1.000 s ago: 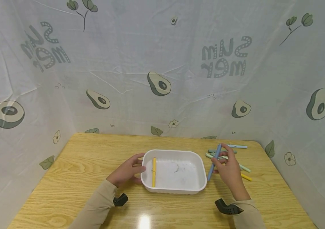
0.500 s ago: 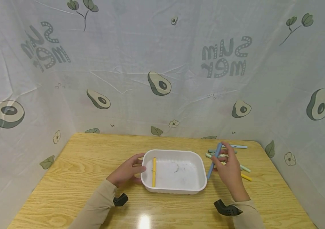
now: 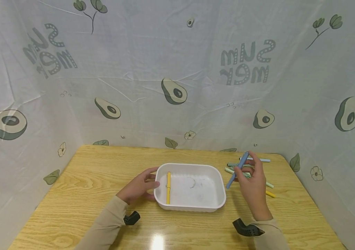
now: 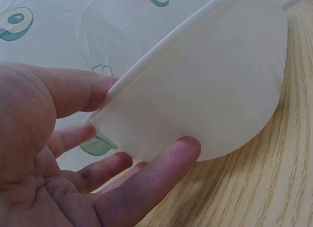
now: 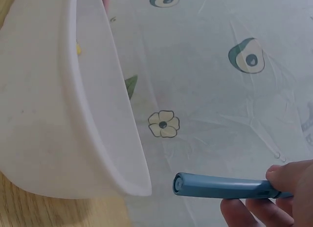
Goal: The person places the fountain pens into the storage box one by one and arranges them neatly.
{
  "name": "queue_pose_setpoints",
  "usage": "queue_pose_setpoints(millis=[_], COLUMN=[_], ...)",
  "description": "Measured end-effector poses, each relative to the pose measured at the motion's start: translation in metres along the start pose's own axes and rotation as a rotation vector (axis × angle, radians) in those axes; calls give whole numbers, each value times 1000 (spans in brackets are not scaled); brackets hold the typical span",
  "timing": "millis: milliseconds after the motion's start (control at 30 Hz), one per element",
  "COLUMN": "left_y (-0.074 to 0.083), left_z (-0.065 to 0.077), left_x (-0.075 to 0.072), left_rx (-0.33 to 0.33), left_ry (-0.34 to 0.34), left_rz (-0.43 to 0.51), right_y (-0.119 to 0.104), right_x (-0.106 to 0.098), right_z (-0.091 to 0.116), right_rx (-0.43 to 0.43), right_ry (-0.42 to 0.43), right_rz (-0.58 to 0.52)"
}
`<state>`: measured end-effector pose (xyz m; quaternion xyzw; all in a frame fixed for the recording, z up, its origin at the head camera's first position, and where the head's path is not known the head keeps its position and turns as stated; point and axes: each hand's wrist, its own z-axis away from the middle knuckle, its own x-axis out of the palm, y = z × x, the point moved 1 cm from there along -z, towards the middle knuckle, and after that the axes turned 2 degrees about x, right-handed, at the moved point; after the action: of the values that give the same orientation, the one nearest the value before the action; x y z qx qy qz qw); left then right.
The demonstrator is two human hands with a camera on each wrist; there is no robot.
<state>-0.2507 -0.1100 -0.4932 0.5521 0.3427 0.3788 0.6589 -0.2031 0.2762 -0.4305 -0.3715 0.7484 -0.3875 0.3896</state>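
Observation:
A white plastic tray stands on the wooden table, with a yellow pen lying inside near its left end. My left hand holds that end, thumb over the rim and fingers against the outer wall, as the left wrist view also shows. Just off the tray's right end, my right hand pinches a blue pen between thumb and fingers. The pen slants, its lower end toward the tray's right rim. In the right wrist view the blue pen points at the tray wall, with a gap between them.
Behind and under the right hand lie several pens: a light blue pen, a grey-green pen, a pale green pen and another yellow pen. A patterned white cloth hangs behind the table.
My right hand has shifted slightly back and to the right, and the blue pen has risen and tilted further over. The left hand and the tray have stayed put.

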Motion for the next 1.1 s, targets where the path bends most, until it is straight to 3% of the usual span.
queue_pose_setpoints(millis=[533,833,1100], left_y=[0,1,1], left_z=[2,3,2], left_x=[1,2,3], left_rx=[0,3,5], left_ry=[-5,-10,-24], left_rz=[4,37,40], right_y=[-17,-22,-28], right_x=[15,40,71], right_z=[7,14,18], right_rx=[-64,-21,39], right_ry=[-3,-106,-248], right_rz=[-43,-20,-2])
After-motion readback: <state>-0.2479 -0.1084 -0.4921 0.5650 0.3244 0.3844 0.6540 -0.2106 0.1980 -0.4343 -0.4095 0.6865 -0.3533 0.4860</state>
